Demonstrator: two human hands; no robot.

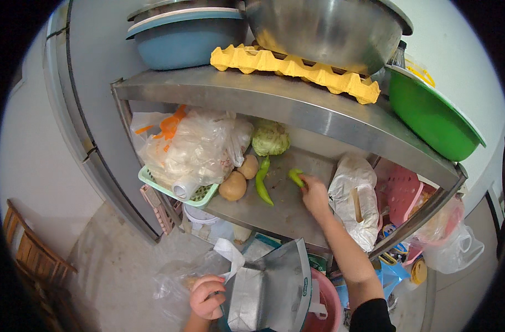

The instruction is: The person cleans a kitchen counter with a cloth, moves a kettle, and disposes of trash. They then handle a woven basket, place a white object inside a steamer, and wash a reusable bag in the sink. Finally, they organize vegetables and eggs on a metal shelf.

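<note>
On the lower metal shelf (pixel 277 211), my right hand (pixel 315 193) holds a green pepper (pixel 295 176) between thumb and fingers. To its left lies a longer green pepper (pixel 261 182), beside two round brown vegetables (pixel 233 186) whose exact kind I cannot tell. A cabbage head (pixel 270 139) sits behind them. Below the shelf edge, my left hand (pixel 207 296) is curled at the left rim of an insulated bag (pixel 277 286) with a silver lining; its fingers seem closed on the rim, partly hidden. The bag gapes open and a silver block-like shape (pixel 245 299) shows inside.
A mint basket (pixel 153 180) heaped with plastic bags stands on the shelf's left; a white bag (pixel 352 195) lies right. Overhead, the upper shelf (pixel 277 99) bears a yellow egg tray (pixel 285 66), a steel bowl (pixel 327 33) and blue and green basins. A pink bucket (pixel 329 290) stands below.
</note>
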